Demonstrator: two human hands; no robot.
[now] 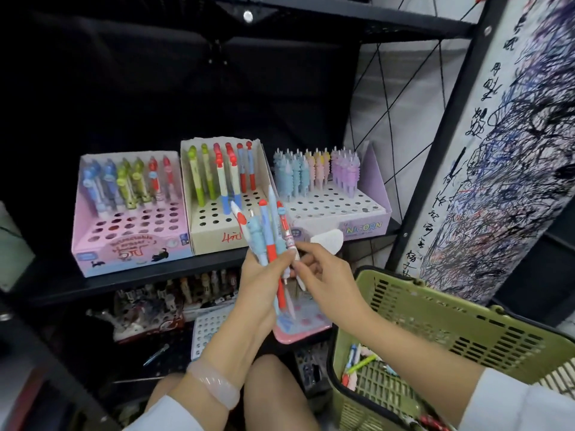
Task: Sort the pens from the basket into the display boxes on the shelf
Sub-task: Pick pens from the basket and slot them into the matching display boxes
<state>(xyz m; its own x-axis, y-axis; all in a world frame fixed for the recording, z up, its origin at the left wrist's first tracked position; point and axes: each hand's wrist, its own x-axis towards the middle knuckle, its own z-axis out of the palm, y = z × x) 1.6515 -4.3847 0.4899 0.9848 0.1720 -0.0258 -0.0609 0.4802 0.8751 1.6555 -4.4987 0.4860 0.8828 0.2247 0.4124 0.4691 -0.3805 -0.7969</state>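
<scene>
Several pens point(270, 244) are gripped by left hand point(259, 284), one pinched by right hand point(323, 269); boxes point(336, 209) part-filled, basket point(435, 346) not emptied.

white sleeves point(529, 405), pale pink bangle point(214, 387) on L wrist
</scene>
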